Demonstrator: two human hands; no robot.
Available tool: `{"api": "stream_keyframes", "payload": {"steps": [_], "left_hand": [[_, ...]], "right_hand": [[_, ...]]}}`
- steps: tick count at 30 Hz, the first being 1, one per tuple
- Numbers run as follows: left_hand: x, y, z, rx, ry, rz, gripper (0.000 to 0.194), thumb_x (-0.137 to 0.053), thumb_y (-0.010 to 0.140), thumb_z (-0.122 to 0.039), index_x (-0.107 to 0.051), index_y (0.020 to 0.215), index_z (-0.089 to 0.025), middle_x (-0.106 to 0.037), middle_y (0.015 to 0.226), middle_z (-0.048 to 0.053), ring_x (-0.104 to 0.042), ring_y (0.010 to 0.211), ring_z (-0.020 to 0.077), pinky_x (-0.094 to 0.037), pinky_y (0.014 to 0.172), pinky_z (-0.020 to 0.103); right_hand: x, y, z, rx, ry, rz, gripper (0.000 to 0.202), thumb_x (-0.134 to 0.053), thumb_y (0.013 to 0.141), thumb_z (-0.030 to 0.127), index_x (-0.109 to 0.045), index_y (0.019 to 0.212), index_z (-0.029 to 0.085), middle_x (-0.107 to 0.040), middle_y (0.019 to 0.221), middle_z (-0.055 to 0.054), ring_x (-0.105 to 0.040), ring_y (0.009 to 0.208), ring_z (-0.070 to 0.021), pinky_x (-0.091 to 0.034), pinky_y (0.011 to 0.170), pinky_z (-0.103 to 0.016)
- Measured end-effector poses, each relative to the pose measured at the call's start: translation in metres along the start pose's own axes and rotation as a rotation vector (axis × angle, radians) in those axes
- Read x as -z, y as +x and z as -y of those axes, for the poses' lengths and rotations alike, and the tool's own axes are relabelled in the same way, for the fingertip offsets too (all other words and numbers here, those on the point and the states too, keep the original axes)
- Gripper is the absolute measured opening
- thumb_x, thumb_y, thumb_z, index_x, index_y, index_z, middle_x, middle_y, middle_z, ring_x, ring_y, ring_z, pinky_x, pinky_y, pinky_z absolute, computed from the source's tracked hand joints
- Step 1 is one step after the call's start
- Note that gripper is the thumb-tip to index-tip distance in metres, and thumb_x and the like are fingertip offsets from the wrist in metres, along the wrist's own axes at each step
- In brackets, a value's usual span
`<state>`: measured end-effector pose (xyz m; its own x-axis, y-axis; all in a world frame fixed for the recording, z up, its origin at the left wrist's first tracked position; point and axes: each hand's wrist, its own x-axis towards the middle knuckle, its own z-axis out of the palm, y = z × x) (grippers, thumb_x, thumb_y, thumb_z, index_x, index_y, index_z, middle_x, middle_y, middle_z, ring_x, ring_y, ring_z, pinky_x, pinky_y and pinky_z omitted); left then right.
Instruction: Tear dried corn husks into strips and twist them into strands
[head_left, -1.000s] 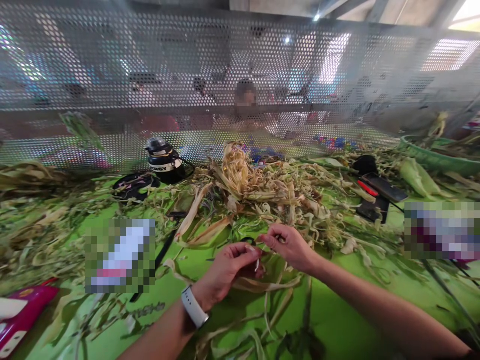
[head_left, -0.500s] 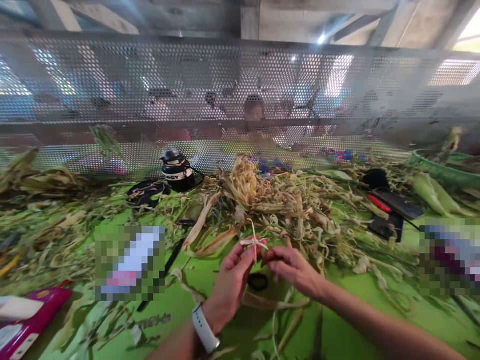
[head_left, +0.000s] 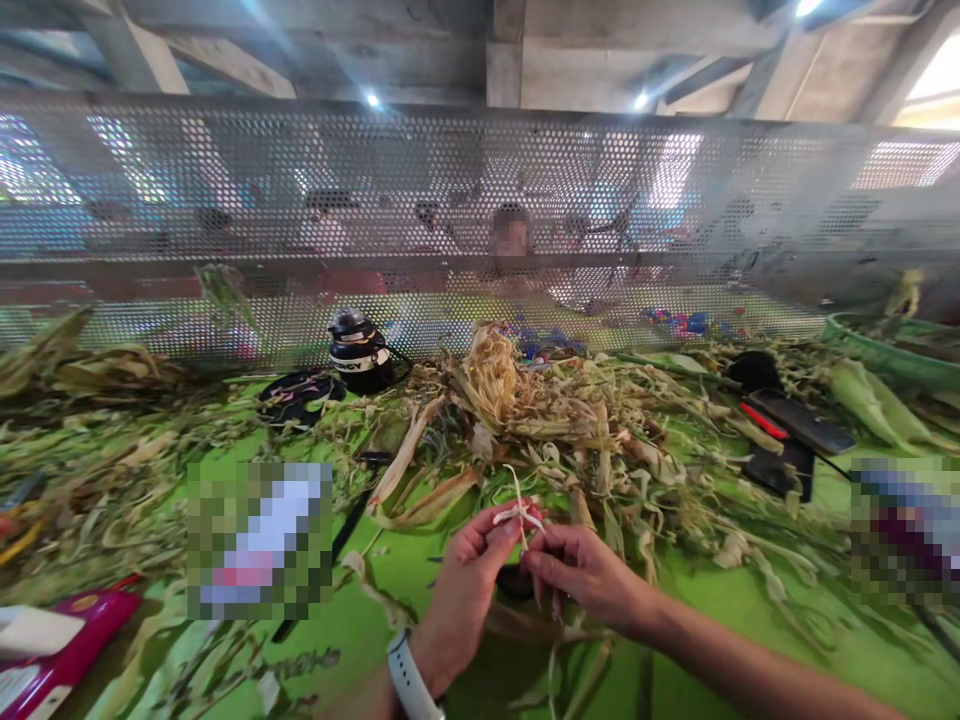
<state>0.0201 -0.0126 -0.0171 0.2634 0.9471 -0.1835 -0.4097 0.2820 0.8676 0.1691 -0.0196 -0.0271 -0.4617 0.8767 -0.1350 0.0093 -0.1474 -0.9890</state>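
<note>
Pale narrow corn husk strips (head_left: pixel 520 511), crossed like a small knot, are pinched between the thumb and fingers of my left hand (head_left: pixel 469 570). One thin end sticks up and curls above the crossing. My right hand (head_left: pixel 589 578) is closed at the right side of the crossing, its thumb and fingertips on a strip end; the exact grip is partly hidden. A white watch band (head_left: pixel 411 675) circles my left wrist. Beneath the hands a dark round object (head_left: pixel 516 582) lies on the green tabletop (head_left: pixel 390 600), largely covered by them.
Dried husks (head_left: pixel 491 385) heap up beyond my hands. A black jar (head_left: pixel 360 350) stands by the perforated metal screen (head_left: pixel 450 160), with people behind it. A phone (head_left: pixel 802 420) lies right, near a green basket (head_left: pixel 862 345). A magenta device (head_left: pixel 71 640) sits at lower left.
My right hand has moved left, from just beside the husk strips to touching them, and its fingers have closed. The whole view has shifted slightly, with things sitting lower in the picture.
</note>
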Motion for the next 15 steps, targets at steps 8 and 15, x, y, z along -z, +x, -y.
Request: {"api": "stream_keyframes", "payload": {"steps": [8,15], "left_hand": [[0.0,0.0016,-0.0043,0.031,-0.027,-0.029,0.031,-0.072,0.068,-0.03,-0.069,0.096,-0.017,-0.072,0.092,0.007,-0.063,0.092,0.0189,-0.047,0.086,0.028],[0.005,0.0046,-0.0034,-0.031,-0.006,-0.045,0.027,-0.07,0.07,-0.032,-0.07,0.092,-0.016,-0.072,0.091,0.008,-0.063,0.093,0.0198,-0.045,0.09,0.03]], "right_hand": [[0.0045,-0.0017,0.0066,-0.026,-0.042,0.03,0.04,-0.059,0.077,0.053,-0.057,0.074,0.013,-0.055,0.055,0.003,-0.049,0.044,-0.0056,-0.042,0.045,-0.018],[0.0065,-0.0028,0.0095,-0.046,-0.046,0.074,0.039,-0.057,0.079,0.052,-0.058,0.075,0.013,-0.056,0.054,0.003,-0.052,0.045,-0.0076,-0.041,0.046,-0.019]]}}
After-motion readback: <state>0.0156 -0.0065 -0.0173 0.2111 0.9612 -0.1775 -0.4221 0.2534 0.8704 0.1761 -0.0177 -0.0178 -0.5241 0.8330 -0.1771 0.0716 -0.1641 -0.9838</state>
